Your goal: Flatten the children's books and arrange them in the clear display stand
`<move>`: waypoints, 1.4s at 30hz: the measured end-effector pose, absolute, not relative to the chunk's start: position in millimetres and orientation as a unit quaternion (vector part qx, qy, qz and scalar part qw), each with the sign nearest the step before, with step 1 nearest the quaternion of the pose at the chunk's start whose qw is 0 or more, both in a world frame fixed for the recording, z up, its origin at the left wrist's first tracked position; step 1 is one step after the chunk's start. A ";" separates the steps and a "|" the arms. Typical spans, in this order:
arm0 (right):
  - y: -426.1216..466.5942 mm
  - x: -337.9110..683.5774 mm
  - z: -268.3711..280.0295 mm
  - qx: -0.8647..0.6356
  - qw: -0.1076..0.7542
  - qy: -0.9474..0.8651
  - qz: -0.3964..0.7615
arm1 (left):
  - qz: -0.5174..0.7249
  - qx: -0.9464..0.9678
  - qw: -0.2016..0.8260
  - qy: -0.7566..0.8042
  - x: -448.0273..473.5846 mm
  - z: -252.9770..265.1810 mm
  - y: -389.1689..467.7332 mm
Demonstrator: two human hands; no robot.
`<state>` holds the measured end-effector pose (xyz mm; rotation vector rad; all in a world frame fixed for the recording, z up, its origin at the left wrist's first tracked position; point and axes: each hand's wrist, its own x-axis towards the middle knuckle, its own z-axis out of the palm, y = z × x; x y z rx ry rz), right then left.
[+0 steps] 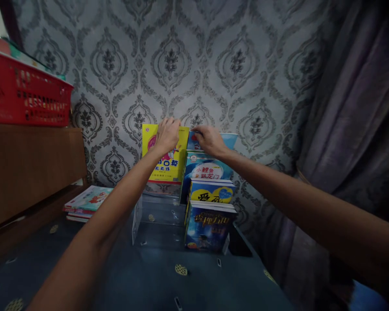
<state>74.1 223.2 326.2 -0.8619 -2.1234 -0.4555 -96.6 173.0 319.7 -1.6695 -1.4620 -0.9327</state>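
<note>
At the far left, a red basket (29, 93) with slotted sides, filled with items that cannot be made out, is set on a brown wooden cabinet (35, 168); below and to its right, a small stack of thin books (89, 198) is laid flat on the counter (116, 276), which is covered in dark blue-grey with scattered yellow motifs. Near the middle, a clear rack (160, 211) is placed on the counter; above its left part, a yellow book (149, 151) (a maths practice book, by its Chinese cover) is held upright by the left hand (168, 134), whose grip is clamped over the top edge; patterned wallpaper (256, 65) is seen just under the book's red bottom border.

Just beside it, the right hand (210, 140) is laid, fingers bent, over the top of a blue book (194, 142) at the back; whether its grip is closed on that book cannot be told. In front, rising in steps, a teal book (210, 170), a yellow-and-blue book (210, 192) and a dark blue book (209, 229) are stood upright, the front one lowest. At the far right, the wall is covered by a greyish-purple curtain (327, 142), hung in folds.
</note>
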 end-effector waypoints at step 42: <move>219.1 71.1 333.5 -0.349 0.384 -0.839 -0.163 | -0.285 -0.705 0.372 -0.533 -104.6 329.7 167.3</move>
